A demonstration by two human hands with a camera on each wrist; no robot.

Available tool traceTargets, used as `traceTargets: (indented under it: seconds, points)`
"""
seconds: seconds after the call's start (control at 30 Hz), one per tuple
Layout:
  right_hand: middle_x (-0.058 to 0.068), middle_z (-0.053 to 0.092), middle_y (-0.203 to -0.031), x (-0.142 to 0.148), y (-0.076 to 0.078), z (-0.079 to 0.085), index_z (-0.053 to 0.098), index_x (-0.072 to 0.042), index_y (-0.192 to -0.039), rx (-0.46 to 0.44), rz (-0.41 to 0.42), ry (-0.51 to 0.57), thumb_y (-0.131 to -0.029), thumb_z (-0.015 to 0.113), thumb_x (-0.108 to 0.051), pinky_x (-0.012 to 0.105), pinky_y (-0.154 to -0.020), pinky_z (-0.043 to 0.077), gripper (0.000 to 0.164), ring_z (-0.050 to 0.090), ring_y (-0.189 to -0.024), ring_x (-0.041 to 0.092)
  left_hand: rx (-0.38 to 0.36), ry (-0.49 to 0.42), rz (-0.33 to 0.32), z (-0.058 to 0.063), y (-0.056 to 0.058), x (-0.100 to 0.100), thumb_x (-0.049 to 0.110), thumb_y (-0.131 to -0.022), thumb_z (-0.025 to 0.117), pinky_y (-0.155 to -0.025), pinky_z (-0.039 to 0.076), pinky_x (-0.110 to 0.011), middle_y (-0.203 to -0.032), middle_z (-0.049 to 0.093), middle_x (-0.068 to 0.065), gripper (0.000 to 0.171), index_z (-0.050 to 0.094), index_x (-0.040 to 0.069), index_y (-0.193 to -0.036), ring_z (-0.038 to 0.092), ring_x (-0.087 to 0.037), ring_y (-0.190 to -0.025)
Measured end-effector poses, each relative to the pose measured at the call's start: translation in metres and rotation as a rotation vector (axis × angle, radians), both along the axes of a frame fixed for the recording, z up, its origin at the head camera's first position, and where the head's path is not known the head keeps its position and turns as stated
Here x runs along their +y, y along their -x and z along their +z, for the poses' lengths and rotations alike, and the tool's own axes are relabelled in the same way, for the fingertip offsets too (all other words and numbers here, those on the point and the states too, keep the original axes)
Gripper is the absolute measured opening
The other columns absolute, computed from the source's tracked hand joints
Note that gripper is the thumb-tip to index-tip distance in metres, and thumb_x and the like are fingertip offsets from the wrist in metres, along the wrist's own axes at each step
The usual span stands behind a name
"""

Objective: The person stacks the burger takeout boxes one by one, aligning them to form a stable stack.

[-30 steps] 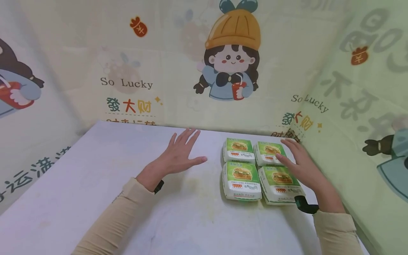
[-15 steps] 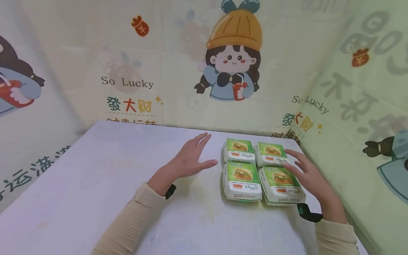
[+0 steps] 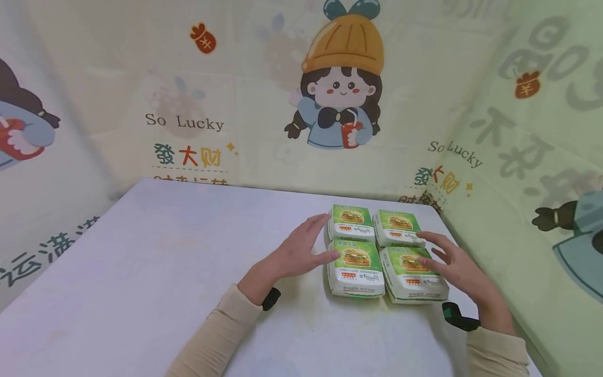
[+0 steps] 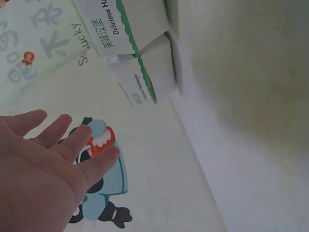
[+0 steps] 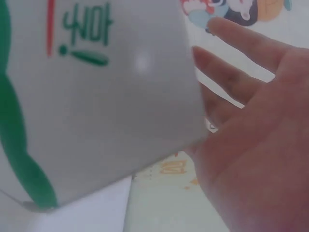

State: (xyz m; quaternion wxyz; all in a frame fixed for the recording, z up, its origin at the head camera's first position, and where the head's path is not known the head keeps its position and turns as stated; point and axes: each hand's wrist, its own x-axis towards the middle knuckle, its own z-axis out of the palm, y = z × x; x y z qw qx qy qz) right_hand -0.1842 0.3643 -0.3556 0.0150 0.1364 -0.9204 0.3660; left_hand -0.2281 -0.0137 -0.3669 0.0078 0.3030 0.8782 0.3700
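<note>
Burger boxes, white with green tops and a hamburger picture, sit in two rows of two on the right of the table: near left box [image 3: 355, 269], near right box [image 3: 416, 283], far left box [image 3: 350, 222] and far right box [image 3: 398, 228]. My left hand [image 3: 294, 251] is at the left side of the pair, fingers extended and thumb overlapping the near left box's edge in the head view. On the other side, my right hand [image 3: 459, 267] reaches over the right edge of the near right box, fingers slightly bent. In the right wrist view a white box [image 5: 130, 111] partly hides its fingers.
The white table [image 3: 155, 272] extends left and in front of the boxes. Cloth walls with cartoon prints stand behind [image 3: 264, 131] and along the right side [image 3: 509, 173], close to my right arm. Dark straps circle both wrists.
My left hand has moved right, from bare table up to the left boxes. The right hand has drawn back slightly toward me and lower along the right boxes. The boxes stay put.
</note>
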Motion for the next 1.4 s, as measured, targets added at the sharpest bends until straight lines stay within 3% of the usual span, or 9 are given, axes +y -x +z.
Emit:
traceTargets:
  seconds: [0.1, 0.2, 0.47, 0.57, 0.7, 0.8, 0.97, 1.23, 1.4]
  points:
    - [0.013, 0.034, -0.155, 0.002, -0.002, -0.001, 0.039, -0.013, -0.149, 0.011, 0.014, -0.001, -0.095, 0.066, -0.026, -0.003, -0.094, 0.029, 0.061, 0.030, -0.138, 0.000, -0.027, -0.011, -0.006, -0.001, -0.002, 0.003, 0.059, -0.089, 0.060, -0.120, 0.029, -0.049, -0.164, 0.023, -0.003, 0.091, 0.018, 0.020, -0.159, 0.026, -0.024, -0.150]
    - [0.015, 0.033, -0.154, 0.005, -0.004, -0.001, 0.038, -0.012, -0.150, 0.022, 0.023, -0.008, -0.095, 0.067, -0.023, -0.004, -0.093, 0.029, 0.064, 0.025, -0.124, -0.021, -0.058, -0.009, -0.015, -0.002, -0.004, 0.008, 0.059, -0.088, 0.061, -0.120, 0.030, -0.048, -0.164, 0.023, -0.002, 0.092, 0.017, 0.022, -0.159, 0.026, -0.023, -0.150]
    - [0.017, 0.030, -0.152, 0.009, -0.009, 0.001, 0.035, -0.010, -0.151, -0.026, 0.068, -0.056, -0.092, 0.071, -0.022, 0.004, -0.094, 0.037, 0.070, 0.025, -0.119, -0.021, -0.069, 0.032, -0.081, -0.009, -0.012, 0.023, 0.059, -0.084, 0.069, -0.119, 0.031, -0.047, -0.163, 0.023, -0.002, 0.098, 0.017, 0.023, -0.159, 0.027, -0.023, -0.149]
    - [0.017, 0.029, -0.152, 0.008, -0.010, 0.002, 0.036, -0.011, -0.150, -0.056, 0.061, -0.100, -0.090, 0.072, -0.026, 0.018, -0.097, 0.045, 0.071, 0.031, -0.121, -0.012, -0.053, 0.074, -0.110, -0.012, -0.015, 0.027, 0.061, -0.082, 0.071, -0.120, 0.030, -0.043, -0.164, 0.021, 0.000, 0.102, 0.016, 0.023, -0.160, 0.026, -0.021, -0.150]
    - [0.018, 0.025, -0.155, 0.007, -0.010, 0.003, 0.035, -0.013, -0.151, -0.106, 0.061, -0.148, -0.089, 0.073, -0.030, 0.040, -0.095, 0.048, 0.074, 0.039, -0.128, 0.021, -0.057, 0.107, -0.113, -0.014, -0.018, 0.030, 0.062, -0.077, 0.074, -0.121, 0.029, -0.042, -0.164, 0.020, 0.001, 0.108, 0.016, 0.022, -0.160, 0.024, -0.020, -0.150]
    - [0.020, 0.023, -0.156, 0.006, -0.009, 0.002, 0.034, -0.014, -0.152, -0.132, 0.070, -0.168, -0.089, 0.072, -0.031, 0.041, -0.090, 0.047, 0.075, 0.041, -0.127, 0.040, -0.051, 0.117, -0.110, -0.014, -0.018, 0.030, 0.061, -0.074, 0.077, -0.121, 0.029, -0.042, -0.164, 0.019, 0.001, 0.112, 0.017, 0.021, -0.160, 0.024, -0.020, -0.150]
    - [0.022, 0.019, -0.158, 0.006, -0.011, 0.002, 0.031, -0.012, -0.153, -0.157, 0.088, -0.182, -0.089, 0.073, -0.032, 0.031, -0.087, 0.047, 0.079, 0.036, -0.126, 0.035, -0.017, 0.154, -0.104, -0.017, -0.018, 0.031, 0.062, -0.071, 0.080, -0.120, 0.030, -0.042, -0.164, 0.016, -0.002, 0.117, 0.016, 0.019, -0.160, 0.023, -0.022, -0.149]
    - [0.025, 0.009, -0.160, 0.005, -0.014, 0.004, 0.024, -0.010, -0.155, -0.203, 0.096, -0.219, -0.085, 0.074, -0.034, 0.047, -0.089, 0.043, 0.089, 0.029, -0.130, 0.043, -0.036, 0.185, -0.110, -0.022, -0.017, 0.031, 0.056, -0.074, 0.081, -0.120, 0.030, -0.044, -0.166, 0.011, -0.006, 0.114, 0.017, 0.018, -0.160, 0.020, -0.025, -0.150]
    - [0.025, 0.009, -0.159, 0.004, -0.013, 0.002, 0.023, -0.011, -0.155, -0.200, 0.076, -0.251, -0.083, 0.076, -0.036, 0.046, -0.090, 0.041, 0.093, 0.029, -0.130, 0.044, -0.039, 0.175, -0.109, -0.024, -0.017, 0.029, 0.052, -0.078, 0.080, -0.119, 0.032, -0.042, -0.164, 0.013, -0.004, 0.109, 0.017, 0.018, -0.160, 0.021, -0.023, -0.148]
